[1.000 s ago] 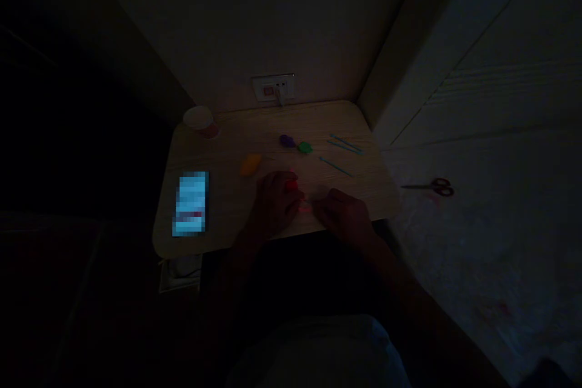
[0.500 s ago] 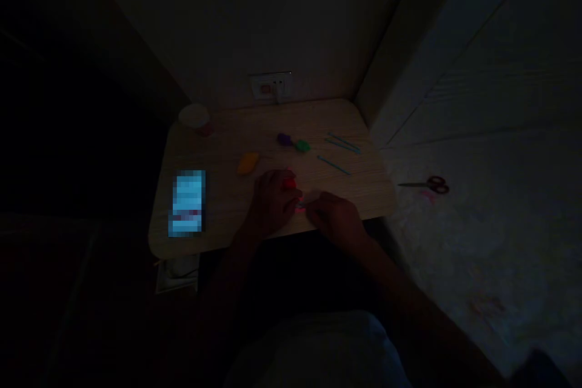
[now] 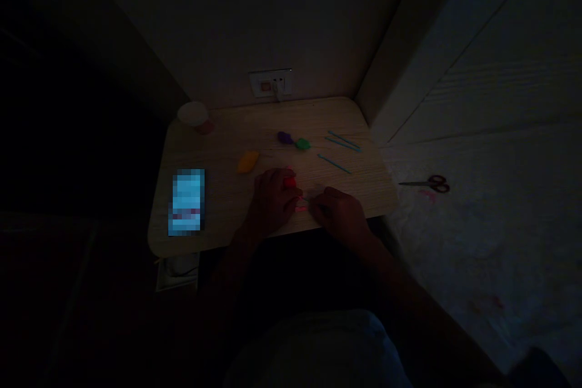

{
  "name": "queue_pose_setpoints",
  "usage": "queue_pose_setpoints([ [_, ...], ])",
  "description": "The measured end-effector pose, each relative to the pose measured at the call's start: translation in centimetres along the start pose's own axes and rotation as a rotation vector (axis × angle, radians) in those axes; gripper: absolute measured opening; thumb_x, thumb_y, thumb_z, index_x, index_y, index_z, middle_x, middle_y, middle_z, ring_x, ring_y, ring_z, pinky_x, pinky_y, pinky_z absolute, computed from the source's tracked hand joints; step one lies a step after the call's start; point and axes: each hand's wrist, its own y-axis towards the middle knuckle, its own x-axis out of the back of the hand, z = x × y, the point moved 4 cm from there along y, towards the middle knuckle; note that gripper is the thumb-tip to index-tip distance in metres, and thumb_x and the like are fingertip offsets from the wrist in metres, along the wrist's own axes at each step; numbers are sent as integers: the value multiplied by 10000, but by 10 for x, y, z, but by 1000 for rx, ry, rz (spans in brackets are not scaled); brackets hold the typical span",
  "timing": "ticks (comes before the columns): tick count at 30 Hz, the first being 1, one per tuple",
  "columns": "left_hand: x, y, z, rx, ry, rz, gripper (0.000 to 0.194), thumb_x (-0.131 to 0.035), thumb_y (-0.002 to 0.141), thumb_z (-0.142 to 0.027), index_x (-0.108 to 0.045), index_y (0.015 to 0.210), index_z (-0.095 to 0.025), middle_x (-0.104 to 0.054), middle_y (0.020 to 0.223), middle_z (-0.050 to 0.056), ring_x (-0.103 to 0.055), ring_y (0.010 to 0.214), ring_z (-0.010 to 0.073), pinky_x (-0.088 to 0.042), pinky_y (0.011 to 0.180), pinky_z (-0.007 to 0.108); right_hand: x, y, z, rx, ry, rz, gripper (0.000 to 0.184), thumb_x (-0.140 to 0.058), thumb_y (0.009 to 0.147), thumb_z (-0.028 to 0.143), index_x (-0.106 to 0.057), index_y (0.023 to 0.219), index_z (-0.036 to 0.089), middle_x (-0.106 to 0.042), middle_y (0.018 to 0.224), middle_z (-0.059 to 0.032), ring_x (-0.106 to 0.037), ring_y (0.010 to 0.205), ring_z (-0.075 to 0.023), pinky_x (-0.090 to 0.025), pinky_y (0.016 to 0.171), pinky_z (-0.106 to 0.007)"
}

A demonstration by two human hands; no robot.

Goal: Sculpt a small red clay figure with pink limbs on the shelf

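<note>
The light is dim. My left hand (image 3: 271, 199) rests at the table's front, its fingers curled over a bright red lump (image 3: 290, 182) that looks like modelling clay; part of it is hidden. A pink piece (image 3: 301, 209) shows on the tabletop between my hands. To the right, my right hand (image 3: 337, 211) pinches a thin, pale tool (image 3: 305, 199), whose tip points at the left fingers and the pink piece. Most of that tool is inside the fist. Beyond the hands lie an orange lump (image 3: 248, 162), a purple lump (image 3: 285, 137) and a green lump (image 3: 302, 144).
On the wooden table (image 3: 218, 224) are three thin teal tools (image 3: 334, 163), a lit phone (image 3: 187, 202) and a pale cup (image 3: 193, 113). Scissors (image 3: 427, 183) lie on the light surface at right. A wall socket (image 3: 271, 83) is behind; an open drawer (image 3: 178, 273) is lower left.
My right hand has shifted slightly to the right and away from the left fingers, and its pose has turned a little. My left hand stays in place on the red lump.
</note>
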Motion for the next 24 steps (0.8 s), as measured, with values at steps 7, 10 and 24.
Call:
queue_pose_setpoints([
  [7, 0, 1, 0, -1, 10, -2, 135, -664, 909, -262, -785, 969, -264, -613, 1332, 101, -503, 1221, 337, -398, 1004, 533, 1, 0, 2, -30, 30, 20, 155, -617, 954, 239, -754, 889, 209, -742, 895, -74, -688, 797, -215, -457, 684, -298],
  [10, 0, 0, 0, 5, -2, 6, 138, -675, 892, -252, -781, 980, -261, -610, 1333, 102, -506, 1219, 338, -400, 1006, 533, 7, -3, -3, -45, 67, -34, 140, -616, 945, 246, -748, 915, 211, -754, 910, -74, -700, 824, -226, -478, 715, -308],
  [24, 0, 0, 1, -4, -9, -19, 118, -684, 892, -247, -778, 962, -257, -614, 1330, 95, -505, 1237, 331, -389, 1021, 526, 4, -4, -10, -11, 63, -41, 178, -589, 974, 256, -765, 982, 230, -747, 945, -70, -693, 828, -217, -471, 711, -299],
])
